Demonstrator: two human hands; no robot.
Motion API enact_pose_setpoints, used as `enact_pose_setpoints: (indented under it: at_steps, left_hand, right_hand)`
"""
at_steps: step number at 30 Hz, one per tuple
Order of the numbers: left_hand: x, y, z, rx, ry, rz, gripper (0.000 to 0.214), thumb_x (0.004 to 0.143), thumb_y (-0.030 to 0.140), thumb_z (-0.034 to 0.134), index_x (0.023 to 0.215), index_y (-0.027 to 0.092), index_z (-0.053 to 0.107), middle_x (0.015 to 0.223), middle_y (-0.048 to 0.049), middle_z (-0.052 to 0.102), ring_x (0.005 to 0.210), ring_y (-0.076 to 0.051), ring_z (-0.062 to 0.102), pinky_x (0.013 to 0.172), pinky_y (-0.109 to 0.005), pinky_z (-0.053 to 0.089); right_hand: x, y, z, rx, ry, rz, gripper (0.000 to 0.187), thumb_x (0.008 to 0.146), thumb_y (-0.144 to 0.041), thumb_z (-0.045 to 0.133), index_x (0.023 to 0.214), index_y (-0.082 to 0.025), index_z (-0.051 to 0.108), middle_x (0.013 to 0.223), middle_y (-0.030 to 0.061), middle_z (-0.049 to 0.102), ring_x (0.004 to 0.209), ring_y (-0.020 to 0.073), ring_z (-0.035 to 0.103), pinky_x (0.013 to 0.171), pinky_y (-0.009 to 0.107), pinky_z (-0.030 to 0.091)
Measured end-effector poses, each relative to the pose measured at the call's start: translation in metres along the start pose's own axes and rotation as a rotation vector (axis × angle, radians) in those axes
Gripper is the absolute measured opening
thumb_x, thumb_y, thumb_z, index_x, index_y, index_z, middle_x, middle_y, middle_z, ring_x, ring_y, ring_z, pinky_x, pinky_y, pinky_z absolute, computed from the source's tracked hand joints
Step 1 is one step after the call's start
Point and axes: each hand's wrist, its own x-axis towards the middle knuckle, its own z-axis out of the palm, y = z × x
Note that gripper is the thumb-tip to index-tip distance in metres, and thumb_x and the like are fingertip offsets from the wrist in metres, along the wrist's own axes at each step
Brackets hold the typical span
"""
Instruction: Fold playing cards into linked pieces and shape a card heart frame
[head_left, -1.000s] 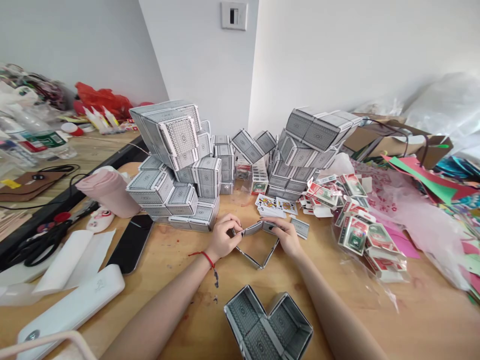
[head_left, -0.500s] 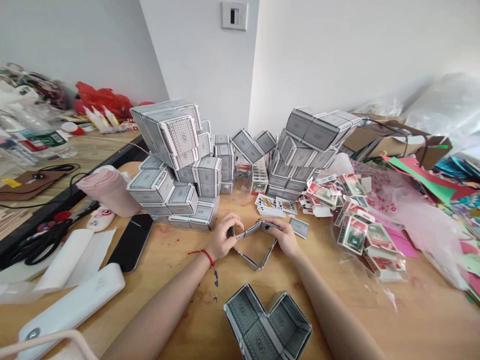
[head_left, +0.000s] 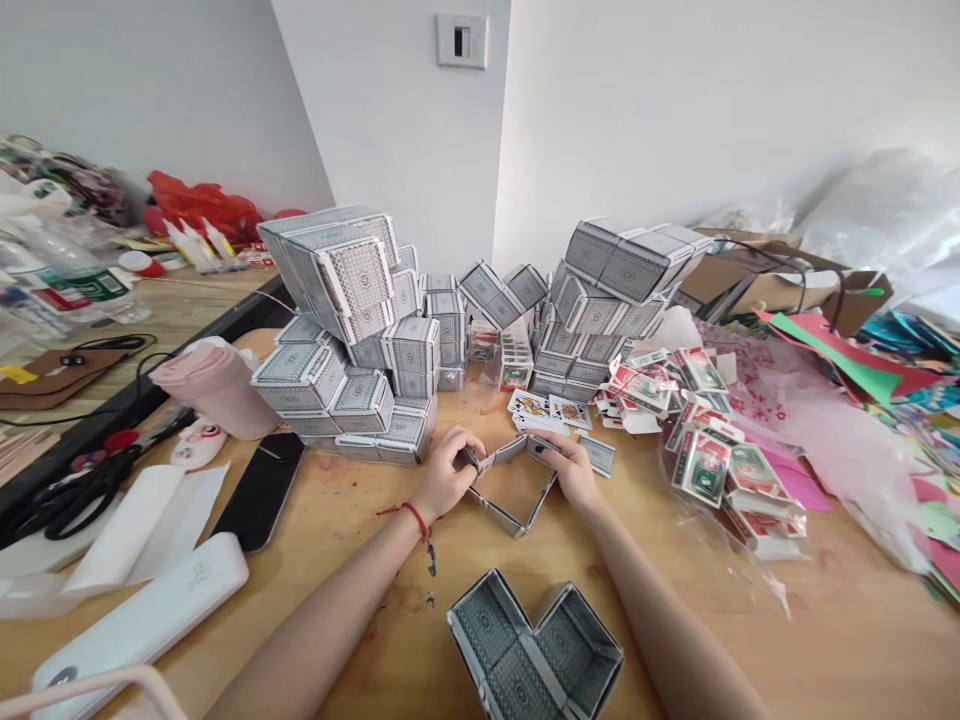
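In the middle of the table stands a frame of folded playing cards (head_left: 501, 514), its walls on edge around an open centre. My left hand (head_left: 452, 470) pinches its left corner between thumb and fingers. At the far right side of the same frame, my right hand (head_left: 564, 465) grips the card wall, thumb on the inside. Nearer to me, between my forearms, sits a heart-shaped open box made of cards (head_left: 536, 655). A single card (head_left: 598, 456) lies face down just beyond my right hand, and face-up cards (head_left: 551, 410) lie behind the frame.
Stacked card boxes rise at the left (head_left: 345, 350) and right (head_left: 600, 310). Red and green card packs (head_left: 712, 460) lie heaped at right beside a plastic bag (head_left: 832, 450). A phone (head_left: 260, 490), a white device (head_left: 146, 620), scissors (head_left: 90, 490) and a pink cup (head_left: 217, 385) are at left.
The left corner of the card frame has opened slightly as my left fingers shifted there. Both hands stay on the frame, and the view has moved a little.
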Motion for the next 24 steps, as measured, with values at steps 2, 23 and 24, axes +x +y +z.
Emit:
enact_pose_setpoints:
  at_steps: [2,23,24]
  left_hand:
    - [-0.0001,0.0005,0.0003,0.008,-0.006,0.0,0.017,0.065,0.003,0.047,0.072,0.018,0.052,0.077,-0.0017,0.049,0.076,-0.015,0.047,0.07,-0.027,0.038]
    - [-0.0031,0.0007,-0.0055,0.144,-0.063,0.084,0.012,0.065,0.005,0.044,0.064,0.016,0.05,0.08,-0.003,0.044,0.082,-0.016,0.048,0.075,-0.029,0.04]
    - [-0.0031,0.002,-0.0061,0.163,-0.069,0.077,0.012,0.065,0.005,0.044,0.064,0.016,0.05,0.08,-0.003,0.044,0.083,-0.016,0.048,0.075,-0.029,0.041]
  right_hand:
    - [0.0004,-0.0001,0.0001,-0.006,-0.002,0.004,0.034,0.067,-0.021,0.049,0.095,-0.022,0.067,0.105,0.0022,0.066,0.105,0.025,0.054,0.097,0.042,0.034]
    - [-0.0016,-0.0062,-0.0022,0.126,-0.053,0.03,0.022,0.069,-0.029,0.059,0.086,-0.022,0.07,0.095,0.0031,0.069,0.097,0.0238,0.058,0.091,0.038,0.038]
    - [-0.0018,-0.0066,-0.0014,0.128,-0.05,0.023,0.022,0.069,-0.029,0.059,0.087,-0.022,0.07,0.095,0.0032,0.069,0.097,0.0238,0.058,0.091,0.039,0.038]
